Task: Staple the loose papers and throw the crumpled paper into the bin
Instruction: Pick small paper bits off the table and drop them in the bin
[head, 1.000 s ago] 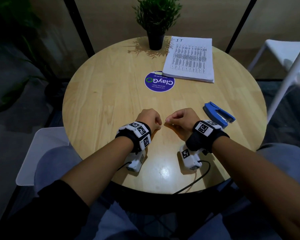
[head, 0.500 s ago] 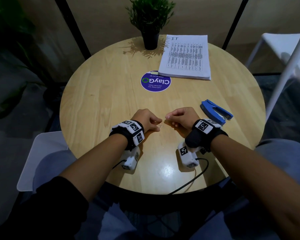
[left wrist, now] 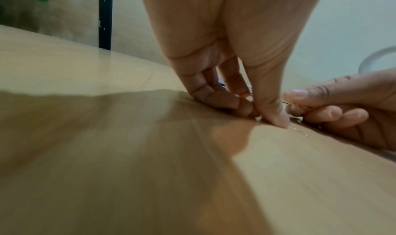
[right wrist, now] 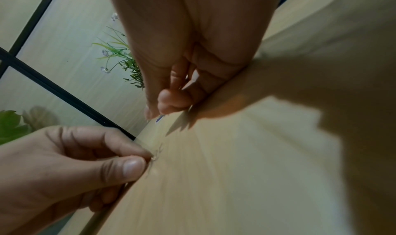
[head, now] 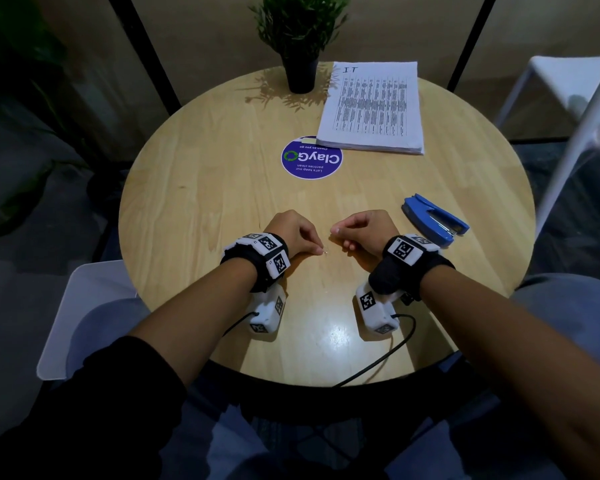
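Both hands rest near the front of the round wooden table (head: 205, 188). My left hand (head: 317, 249) pinches a small bent metal staple (right wrist: 154, 158) between thumb and forefinger, low over the wood. A short gap to its right, my right hand (head: 338, 233) is curled, thumb pressed to forefinger; the left wrist view shows a thin sliver there (left wrist: 286, 102). Tiny metal bits (left wrist: 299, 129) glint on the table between the hands. The blue stapler (head: 433, 220) lies just right of the right wrist. The stack of printed papers (head: 373, 109) lies at the back right.
A potted plant (head: 302, 74) stands at the table's far edge, left of the papers. A round purple sticker (head: 311, 157) marks the table's middle. White chairs stand at the right (head: 568, 81) and the near left (head: 84, 306). A black cable (head: 395, 348) trails off the front edge.
The hands were touching a second ago and have drawn slightly apart. The left hand now holds the staple out toward the gap between them.
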A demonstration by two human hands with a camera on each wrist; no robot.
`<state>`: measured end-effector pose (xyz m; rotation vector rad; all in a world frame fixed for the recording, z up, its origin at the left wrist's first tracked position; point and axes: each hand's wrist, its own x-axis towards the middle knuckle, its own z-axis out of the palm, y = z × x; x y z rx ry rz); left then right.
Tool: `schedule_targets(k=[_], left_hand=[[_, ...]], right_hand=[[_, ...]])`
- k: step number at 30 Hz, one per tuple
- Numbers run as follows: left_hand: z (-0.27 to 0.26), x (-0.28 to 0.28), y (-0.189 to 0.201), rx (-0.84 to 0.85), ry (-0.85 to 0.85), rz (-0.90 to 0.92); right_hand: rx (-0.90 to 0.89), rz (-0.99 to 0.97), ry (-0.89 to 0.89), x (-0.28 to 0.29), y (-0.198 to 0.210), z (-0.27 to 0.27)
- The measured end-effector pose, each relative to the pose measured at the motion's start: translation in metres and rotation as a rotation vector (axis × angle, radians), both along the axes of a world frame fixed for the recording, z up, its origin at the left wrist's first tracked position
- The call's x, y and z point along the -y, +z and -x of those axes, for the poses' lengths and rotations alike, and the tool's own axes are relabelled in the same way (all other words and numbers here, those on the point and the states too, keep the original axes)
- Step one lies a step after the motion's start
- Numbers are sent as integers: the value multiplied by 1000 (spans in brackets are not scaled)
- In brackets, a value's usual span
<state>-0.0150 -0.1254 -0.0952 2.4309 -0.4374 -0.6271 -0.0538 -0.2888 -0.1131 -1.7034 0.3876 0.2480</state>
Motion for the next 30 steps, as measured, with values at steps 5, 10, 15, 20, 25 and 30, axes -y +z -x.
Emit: schedule_targets(k=[5,10,15,20,25,30], left_hand=[[0,5,3,16,-67,-102],[2,8,5,13,-78,-161],[4,-5,9,-37,56,-9],[-1,-35,19,-29,99,89],[-15,-86,38,-8,135,80],[-22,-157,60,-7,165,63]], right_hand=[[10,34,25,1,2,1],[16,41,0,-2,3,7],[13,56,22,-6,6,9],[72,98,115,-23,12,5],[90,110,236,-61,19,-13],[125,95,388,-124,32,-35]])
